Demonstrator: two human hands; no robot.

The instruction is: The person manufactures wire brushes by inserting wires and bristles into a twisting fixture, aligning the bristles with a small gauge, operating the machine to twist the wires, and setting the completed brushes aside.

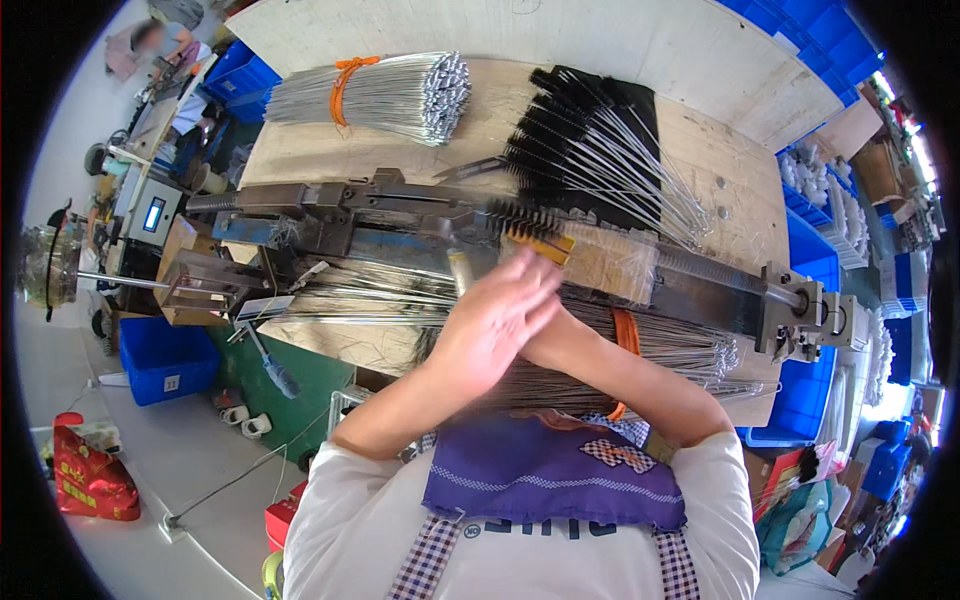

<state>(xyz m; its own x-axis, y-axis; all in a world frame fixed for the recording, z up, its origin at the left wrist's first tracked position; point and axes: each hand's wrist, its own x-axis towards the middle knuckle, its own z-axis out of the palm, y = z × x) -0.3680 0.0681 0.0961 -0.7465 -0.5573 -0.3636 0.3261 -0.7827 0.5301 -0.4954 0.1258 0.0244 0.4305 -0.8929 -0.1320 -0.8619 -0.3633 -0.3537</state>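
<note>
My left hand (487,325) lies across my right hand (556,338) at the middle of a long metal bench machine (390,212). The left fingers are stretched out, their tips close to a yellow block (542,244); whether they touch it cannot be made out. Most of my right hand, its fingers included, is hidden behind the left. A black-bristled wire brush (525,218) sits on the machine just beyond the block. Beside my left hand stands a pale round handle (460,270). A clear plastic-covered wooden piece (612,262) lies to the right of the block.
Behind the machine lie a wire bundle (430,97) with an orange tie and finished black brushes (560,130) on a black sheet (640,110). More loose wires (370,292) lie under the machine. A blue bin (168,360) stands at left; another person (175,45) is far left.
</note>
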